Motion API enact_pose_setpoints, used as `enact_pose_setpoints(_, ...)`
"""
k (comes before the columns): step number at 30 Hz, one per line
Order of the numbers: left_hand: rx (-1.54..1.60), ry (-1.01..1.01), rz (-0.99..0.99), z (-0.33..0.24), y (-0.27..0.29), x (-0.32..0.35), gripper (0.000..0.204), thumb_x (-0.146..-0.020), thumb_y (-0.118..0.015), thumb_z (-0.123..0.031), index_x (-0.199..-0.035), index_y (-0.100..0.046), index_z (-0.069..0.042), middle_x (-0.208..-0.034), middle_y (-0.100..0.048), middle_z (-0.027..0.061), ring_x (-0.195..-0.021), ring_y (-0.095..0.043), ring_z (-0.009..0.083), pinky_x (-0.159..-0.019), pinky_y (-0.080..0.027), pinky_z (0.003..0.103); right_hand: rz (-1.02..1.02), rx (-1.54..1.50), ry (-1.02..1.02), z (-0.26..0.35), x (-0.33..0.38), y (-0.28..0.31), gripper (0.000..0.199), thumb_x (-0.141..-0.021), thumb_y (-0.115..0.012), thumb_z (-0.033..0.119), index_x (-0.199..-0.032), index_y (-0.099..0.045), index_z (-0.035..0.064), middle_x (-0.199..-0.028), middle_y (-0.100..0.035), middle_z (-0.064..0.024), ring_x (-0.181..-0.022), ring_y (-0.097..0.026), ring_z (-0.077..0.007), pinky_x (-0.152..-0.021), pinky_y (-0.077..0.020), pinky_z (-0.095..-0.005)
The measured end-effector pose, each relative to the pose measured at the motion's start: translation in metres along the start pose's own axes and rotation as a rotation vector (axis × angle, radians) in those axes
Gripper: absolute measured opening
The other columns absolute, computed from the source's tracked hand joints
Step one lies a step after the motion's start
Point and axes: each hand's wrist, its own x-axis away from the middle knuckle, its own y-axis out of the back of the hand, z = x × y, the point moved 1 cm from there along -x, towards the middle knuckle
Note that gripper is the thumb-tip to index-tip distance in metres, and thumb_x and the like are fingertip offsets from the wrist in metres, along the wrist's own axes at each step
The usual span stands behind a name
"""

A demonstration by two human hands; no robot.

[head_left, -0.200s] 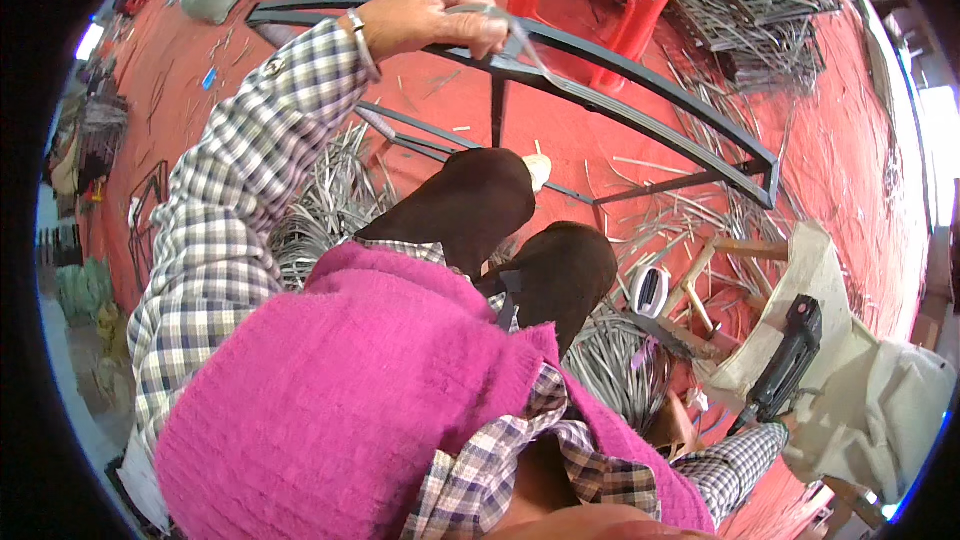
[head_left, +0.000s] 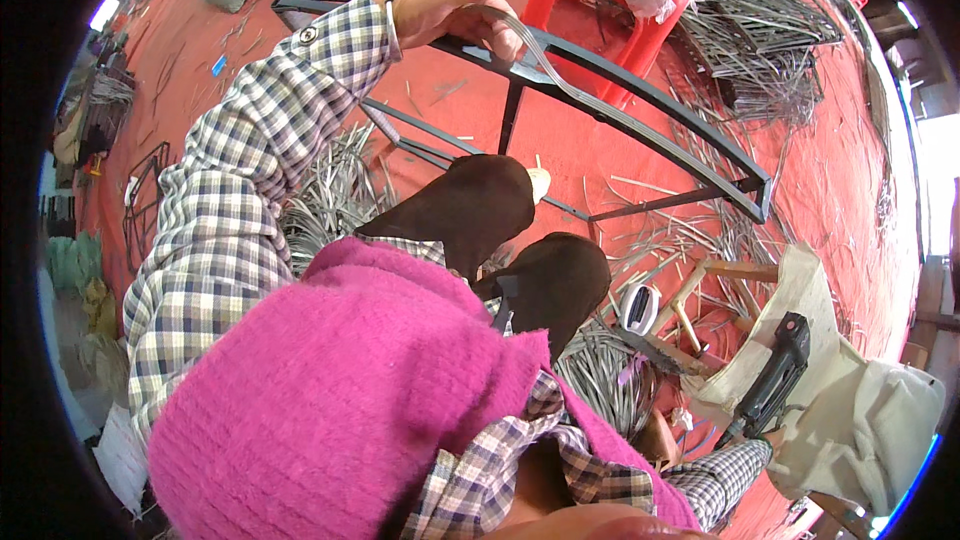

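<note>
My left hand [head_left: 462, 16] is above a dark metal frame [head_left: 510, 110], its thumb stretched out and its fingers curled. A flat grey strip [head_left: 545, 62] loops from these fingers down to the frame and runs along its bar toward the right end. At the lower right, my right arm's checked sleeve [head_left: 722, 478] reaches toward a black hand tool [head_left: 775, 370], which lies over pale cloth. My right hand is mostly hidden there, so its fingers do not show.
A red plastic stool [head_left: 640, 50] with a white wrap on it stands behind the frame. Grey strips [head_left: 755, 25] are heaped at the back right, and more bundles [head_left: 610, 375] lie by my knees. Near the right knee are a white oval object [head_left: 637, 308] and a wooden chair frame [head_left: 740, 270].
My left thumb has lifted away from the fingers, and the strip bows up in a wider loop. The view has shifted slightly.
</note>
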Motion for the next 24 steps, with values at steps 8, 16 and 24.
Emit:
enact_pose_setpoints(8,0.469,0.006,0.462,0.012,0.019,-0.003,0.062,-0.088,-0.031,-0.057,-0.108,-0.059,-0.006,-0.113,-0.053,0.0159,-0.098,-0.054,0.0268,-0.091,-0.039,0.039,0.029,0.153,-0.175,0.027,0.057,0.048,0.032,-0.084,-0.053,0.017,-0.115,-0.053,0.0173,-0.122,-0.052,-0.0033,-0.112,-0.048,-0.0237,-0.088,-0.0419,-0.0373)
enact_pose_setpoints(16,0.047,0.049,0.321,-0.005,0.003,-0.001,0.073,-0.086,-0.026,-0.063,-0.083,-0.066,-0.001,-0.085,-0.063,0.0087,-0.086,-0.055,0.0179,-0.089,-0.038,0.032,-0.707,-0.354,0.065,-0.017,0.086,0.104,0.032,-0.084,-0.051,0.023,-0.113,-0.057,0.0098,-0.114,-0.057,-0.0147,-0.099,-0.056,-0.0316,-0.085,-0.0434,-0.0407)
enact_pose_setpoints(24,-0.383,-0.025,0.579,-0.040,0.001,-0.006,0.059,-0.090,-0.038,-0.049,-0.082,-0.063,0.004,-0.081,-0.059,0.0098,-0.084,-0.053,0.0200,-0.077,-0.041,0.032,0.215,-1.181,0.661,0.072,0.291,0.122,0.021,-0.075,-0.062,0.013,-0.094,-0.063,0.0035,-0.082,-0.061,-0.0050,-0.080,-0.057,-0.0162,-0.068,-0.0460,-0.0285)
